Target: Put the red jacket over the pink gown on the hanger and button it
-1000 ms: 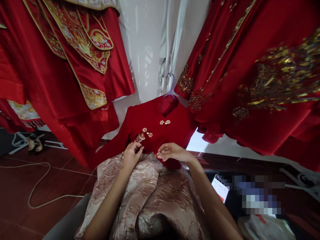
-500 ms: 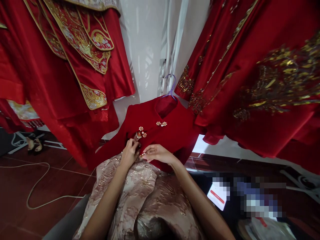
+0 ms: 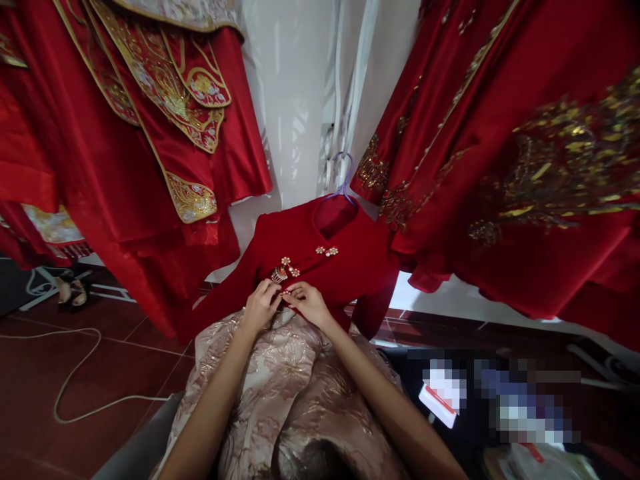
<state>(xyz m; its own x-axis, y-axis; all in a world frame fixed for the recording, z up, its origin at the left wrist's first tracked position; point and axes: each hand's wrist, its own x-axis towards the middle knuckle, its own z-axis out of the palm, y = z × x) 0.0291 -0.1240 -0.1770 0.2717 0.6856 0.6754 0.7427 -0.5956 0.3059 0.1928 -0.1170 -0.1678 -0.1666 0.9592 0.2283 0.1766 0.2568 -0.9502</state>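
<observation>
A red long-sleeved top (image 3: pixel 345 280) hangs before me on a purple hanger (image 3: pixel 345 179), above a pale pink-gold brocade skirt (image 3: pixel 293 357). Flower-shaped beaded fasteners (image 3: pixel 327 251) run from its collar across the chest, and a tasselled ornament (image 3: pixel 279 274) sits beside the second one. Lower on the slanted front edge, my left hand (image 3: pixel 261 307) is closed, its fingertips pinched at a small beaded fastener (image 3: pixel 286 294). My right hand (image 3: pixel 309 304) meets it from the other side, thumb and fingers pinched on the same fastener. Fingers partly hide the fastener.
Red embroidered garments (image 3: pixel 200 167) hang at the left, and more with gold sequins (image 3: pixel 560 160) at the right. A pale cable (image 3: pixel 80 343) curls over the tiled floor. Shoes (image 3: pixel 70 292) stand at the far left. A lit phone (image 3: pixel 437 403) lies on a dark surface at my right.
My right hand has gone from loosely extended fingers to a pinch at the fastener. Both hands have moved slightly up the garment, and the view has shifted a little.
</observation>
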